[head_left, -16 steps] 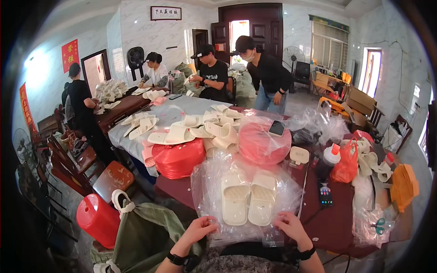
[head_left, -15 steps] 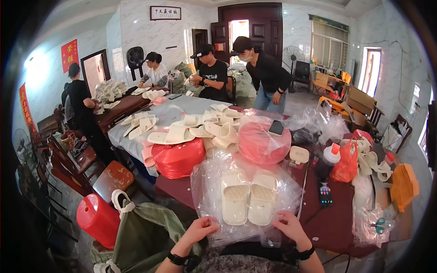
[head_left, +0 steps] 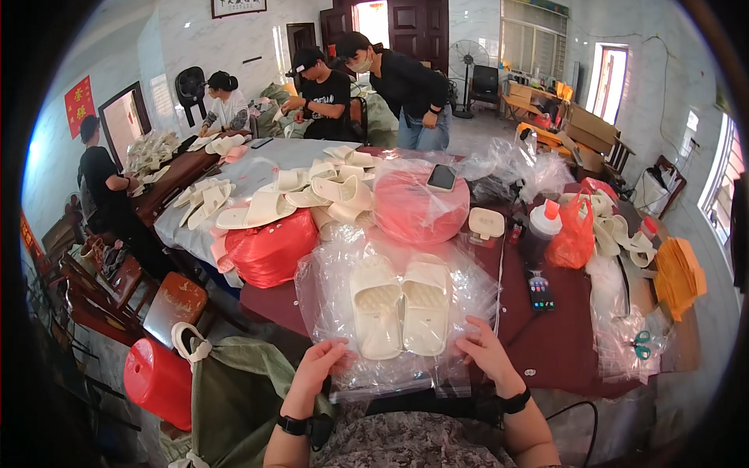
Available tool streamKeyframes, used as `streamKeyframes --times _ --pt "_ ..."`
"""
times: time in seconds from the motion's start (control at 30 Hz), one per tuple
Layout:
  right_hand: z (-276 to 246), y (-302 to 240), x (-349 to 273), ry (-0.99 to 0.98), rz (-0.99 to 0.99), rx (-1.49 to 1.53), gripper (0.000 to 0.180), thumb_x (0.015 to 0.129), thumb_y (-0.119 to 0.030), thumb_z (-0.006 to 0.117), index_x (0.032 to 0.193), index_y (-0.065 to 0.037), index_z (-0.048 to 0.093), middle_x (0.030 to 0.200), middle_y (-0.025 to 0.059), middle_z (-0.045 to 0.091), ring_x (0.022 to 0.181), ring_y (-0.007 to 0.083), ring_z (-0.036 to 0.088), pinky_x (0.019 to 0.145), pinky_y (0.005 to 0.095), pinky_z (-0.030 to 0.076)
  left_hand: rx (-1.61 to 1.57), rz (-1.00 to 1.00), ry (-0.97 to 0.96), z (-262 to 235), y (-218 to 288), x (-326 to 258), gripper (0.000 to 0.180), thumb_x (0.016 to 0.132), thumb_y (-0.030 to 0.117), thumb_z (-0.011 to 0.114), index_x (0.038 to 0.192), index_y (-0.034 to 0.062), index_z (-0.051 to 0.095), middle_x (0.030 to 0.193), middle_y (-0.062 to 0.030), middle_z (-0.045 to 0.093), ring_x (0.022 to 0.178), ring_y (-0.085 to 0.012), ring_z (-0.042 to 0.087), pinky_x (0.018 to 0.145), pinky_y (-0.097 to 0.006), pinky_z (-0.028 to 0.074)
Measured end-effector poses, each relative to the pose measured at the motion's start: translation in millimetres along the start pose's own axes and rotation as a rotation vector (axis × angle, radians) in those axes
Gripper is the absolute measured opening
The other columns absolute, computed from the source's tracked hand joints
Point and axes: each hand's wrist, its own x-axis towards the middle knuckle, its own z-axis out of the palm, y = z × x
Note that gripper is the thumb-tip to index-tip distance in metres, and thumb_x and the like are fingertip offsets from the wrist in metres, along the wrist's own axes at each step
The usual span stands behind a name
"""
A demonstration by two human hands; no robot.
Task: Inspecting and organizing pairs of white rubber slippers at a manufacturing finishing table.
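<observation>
A pair of cream slippers lies side by side, toes pointing away from me, on or inside a clear plastic bag at the table's front edge. At the bag's left side, my left hand has its thumb and fingers closed on the film. My right hand pinches the film on the other side, just right of the slippers. Glare on the plastic hides whether the slippers are fully inside. Beyond the bag, more cream slippers lie in a loose heap.
Two red plastic-wrapped bundles stand behind the bag, one with a phone on top. On the right are a bottle, a handheld device, and teal scissors. A green sack and red bucket sit left. Several people work beyond.
The whole view has shifted, so the table and slippers appear further left and higher. Both my hands stay at the bag's sides. The standing person across the table leans further over.
</observation>
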Motion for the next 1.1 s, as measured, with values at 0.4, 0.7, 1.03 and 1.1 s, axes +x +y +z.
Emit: streamKeyframes --times 0.4,0.7,1.03,1.1 --pt "-27 15 -7 0.09 -0.066 -0.13 0.064 0.08 -0.005 0.077 0.135 -0.001 0.045 0.095 0.01 0.068 0.084 0.0152 0.064 0.067 0.0247 0.05 0.236 0.011 -0.034 -31 -33 7 0.03 0.091 0.02 0.071 0.112 -0.0027 0.069 0.097 -0.0039 0.072 0.092 -0.0095 0.065 0.083 -0.023 0.049" --pt "-28 4 -25 0.055 -0.131 -0.293 0.063 0.083 -0.002 0.069 0.14 0.001 0.044 0.124 0.014 0.059 0.104 0.0212 0.06 0.087 0.0326 0.052 0.185 0.031 -0.104 -32 -40 1 0.031 0.094 0.021 0.069 0.115 -0.0013 0.069 0.102 -0.0032 0.072 0.095 -0.0085 0.062 0.089 -0.023 0.046" --pt "-37 42 -7 0.066 -0.285 -0.371 0.061 0.083 0.0 0.072 0.138 0.002 0.047 0.105 0.0096 0.065 0.092 0.0163 0.062 0.08 0.0286 0.052 0.275 0.155 -0.053 -24 -42 3 0.023 0.091 0.023 0.069 0.094 0.0004 0.071 0.073 0.0027 0.061 0.064 -0.0076 0.052 0.058 -0.025 0.041" --pt "-38 47 -5 0.056 -0.284 -0.373 0.062 0.082 -0.001 0.073 0.139 0.001 0.047 0.101 0.0082 0.067 0.088 0.015 0.062 0.078 0.0272 0.051 0.265 0.178 -0.045 -22 -36 2 0.022 0.091 0.022 0.069 0.095 0.0005 0.071 0.075 0.0029 0.062 0.066 -0.0069 0.053 0.058 -0.024 0.041"
